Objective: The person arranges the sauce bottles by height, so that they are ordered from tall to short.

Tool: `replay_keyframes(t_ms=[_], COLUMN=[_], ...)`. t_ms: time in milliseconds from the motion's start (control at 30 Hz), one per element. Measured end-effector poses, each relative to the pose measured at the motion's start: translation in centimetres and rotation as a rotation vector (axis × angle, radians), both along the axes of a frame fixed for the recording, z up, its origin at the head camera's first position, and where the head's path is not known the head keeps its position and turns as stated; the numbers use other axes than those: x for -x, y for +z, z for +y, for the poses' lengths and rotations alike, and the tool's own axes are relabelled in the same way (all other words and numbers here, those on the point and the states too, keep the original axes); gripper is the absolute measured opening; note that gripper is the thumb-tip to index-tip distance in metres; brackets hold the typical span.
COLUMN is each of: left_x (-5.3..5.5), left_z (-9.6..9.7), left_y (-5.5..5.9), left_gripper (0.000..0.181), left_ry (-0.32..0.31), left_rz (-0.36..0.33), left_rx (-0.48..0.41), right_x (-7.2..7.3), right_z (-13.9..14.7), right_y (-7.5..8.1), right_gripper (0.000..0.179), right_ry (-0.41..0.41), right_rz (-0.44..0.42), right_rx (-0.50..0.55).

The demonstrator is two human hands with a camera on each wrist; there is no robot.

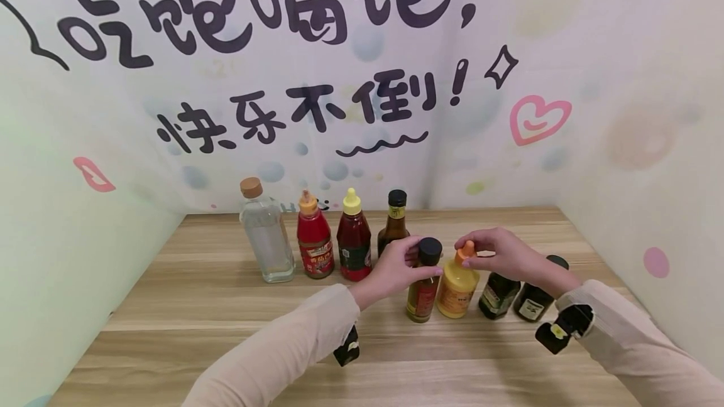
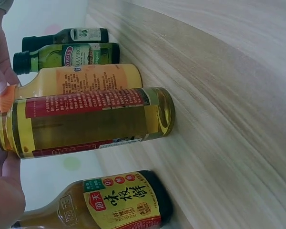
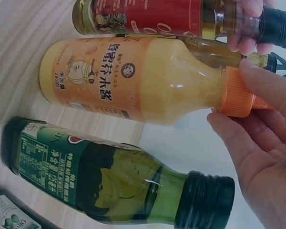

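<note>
My left hand (image 1: 396, 270) grips the neck of a glass oil bottle (image 1: 423, 301) with a black cap and a red label. Its golden contents show in the left wrist view. Right beside it stands a squeeze bottle of yellow honey mustard sauce (image 3: 133, 78). My right hand (image 1: 505, 255) pinches that bottle's orange cap (image 3: 237, 92) between thumb and fingers. Both bottles stand upright, side by side. Behind my left hand is a soy sauce bottle (image 2: 124, 200), partly covered in the head view. Two small dark green olive oil bottles (image 1: 499, 296) stand below my right forearm.
To the left stand a clear glass bottle (image 1: 266, 240) with a wooden-looking cap, a ketchup bottle (image 1: 315, 245) and a dark red sauce bottle (image 1: 354, 247) with a yellow tip. A printed cloth wall (image 1: 271, 162) closes off the back of the wooden table (image 1: 215, 331).
</note>
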State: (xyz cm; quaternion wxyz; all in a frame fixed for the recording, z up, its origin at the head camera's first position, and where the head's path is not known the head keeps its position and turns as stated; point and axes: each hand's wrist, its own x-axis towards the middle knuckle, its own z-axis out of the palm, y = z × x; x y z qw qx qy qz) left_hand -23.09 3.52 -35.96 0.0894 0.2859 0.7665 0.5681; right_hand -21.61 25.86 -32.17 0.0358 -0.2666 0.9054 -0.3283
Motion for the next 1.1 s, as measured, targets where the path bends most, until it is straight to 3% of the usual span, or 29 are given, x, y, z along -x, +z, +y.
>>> replay_keyframes(t_ms=[167, 333, 600, 667, 767, 833, 900, 1100], left_x=[0.0, 0.0, -0.2, -0.8, -0.8, -0.7, 0.0, 0.4], left_z=[-0.1, -0.1, 0.1, 0.0, 0.0, 0.0, 0.1, 0.2], left_y=[0.0, -0.2, 0.0, 0.8, 1.0, 1.3, 0.9, 1.6], left_gripper=[0.043, 0.042, 0.038, 0.037, 0.035, 0.035, 0.035, 0.036], left_ry=[-0.007, -0.02, -0.004, -0.004, 0.007, 0.022, 0.037, 0.05], left_rz=[0.002, 0.049, 0.036, 0.037, 0.049, 0.05, 0.059, 0.069], left_rx=[-0.023, -0.031, -0.019, -0.011, 0.0, 0.005, 0.0, -0.012], right_x=[-0.1, -0.1, 0.1, 0.2, 0.3, 0.3, 0.4, 0.3], right_z=[0.0, 0.0, 0.1, 0.1, 0.2, 0.3, 0.3, 0.2], right_y=[0.0, 0.1, -0.3, -0.5, -0.6, -0.6, -0.6, -0.4], right_gripper=[0.026, 0.026, 0.025, 0.025, 0.026, 0.026, 0.026, 0.026], right_ry=[0.008, 0.017, 0.018, 0.017, 0.022, 0.026, 0.028, 0.027], right_rz=[0.014, 0.02, 0.031, 0.033, 0.035, 0.036, 0.035, 0.034], right_rx=[-0.003, 0.001, 0.001, 0.003, 0.002, 0.003, 0.002, 0.01])
